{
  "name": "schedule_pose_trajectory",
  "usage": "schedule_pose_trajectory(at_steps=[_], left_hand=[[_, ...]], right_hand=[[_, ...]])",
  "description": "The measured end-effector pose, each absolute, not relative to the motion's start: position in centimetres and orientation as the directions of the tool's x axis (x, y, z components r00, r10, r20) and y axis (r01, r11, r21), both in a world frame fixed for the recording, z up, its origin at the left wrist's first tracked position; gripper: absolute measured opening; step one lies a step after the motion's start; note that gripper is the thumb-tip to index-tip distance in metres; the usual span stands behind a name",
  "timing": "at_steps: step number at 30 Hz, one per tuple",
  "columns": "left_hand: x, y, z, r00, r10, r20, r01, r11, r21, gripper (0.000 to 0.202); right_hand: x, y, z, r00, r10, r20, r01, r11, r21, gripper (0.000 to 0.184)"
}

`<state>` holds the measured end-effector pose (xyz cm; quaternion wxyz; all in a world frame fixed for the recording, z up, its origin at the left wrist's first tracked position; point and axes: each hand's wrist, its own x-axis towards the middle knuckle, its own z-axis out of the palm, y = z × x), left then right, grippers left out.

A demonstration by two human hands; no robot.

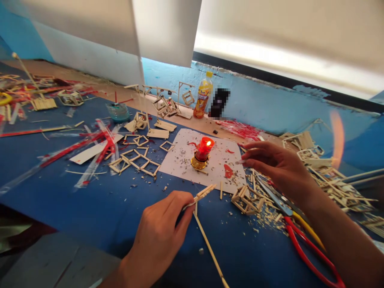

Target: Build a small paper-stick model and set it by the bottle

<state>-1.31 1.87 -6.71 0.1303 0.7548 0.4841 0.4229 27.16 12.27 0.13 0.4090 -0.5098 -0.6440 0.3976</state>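
My left hand (160, 236) is closed in a pinch on a small bundle of thin wooden sticks (201, 195) that points toward a lit red candle (203, 150). The candle stands on a white sheet of paper (180, 160) spotted with red wax. My right hand (277, 166) hovers to the right of the candle, its fingers pinched on a thin pale stick (241, 162) whose tip reaches toward the flame. A long bare stick (210, 250) lies on the blue table (90, 208) just below my left hand.
Small stick frames (136, 158) lie left of the paper and a stick cube (244, 200) to its right. Red-handled pliers (303, 240) lie under my right forearm. An orange drink bottle (203, 96) stands at the back. Red strips (90, 146) and stick scraps litter the table.
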Motion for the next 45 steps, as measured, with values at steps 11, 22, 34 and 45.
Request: schedule_pose_trajectory(at_steps=[11,22,34,45], left_hand=[[-1.2,2.0,-6.6,0.157,0.801,0.577,0.669,-0.516,0.534,0.021],[-1.0,2.2,-6.8,0.200,0.735,0.648,0.666,-0.587,0.460,0.024],[-0.4,2.7,-6.7,0.260,0.706,0.659,0.714,-0.600,0.360,0.021],[0.2,2.8,-6.8,0.264,0.710,0.653,0.679,-0.617,0.397,0.021]], right_hand=[[23.0,13.9,2.3,-0.089,0.951,0.297,0.370,0.308,-0.876,0.022],[20.8,15.5,1.7,-0.197,0.923,0.330,0.355,0.381,-0.854,0.024],[21.3,16.2,1.4,-0.206,0.903,0.376,0.292,0.424,-0.857,0.027],[20.8,17.0,-0.2,-0.147,0.878,0.455,0.416,0.473,-0.777,0.023]])
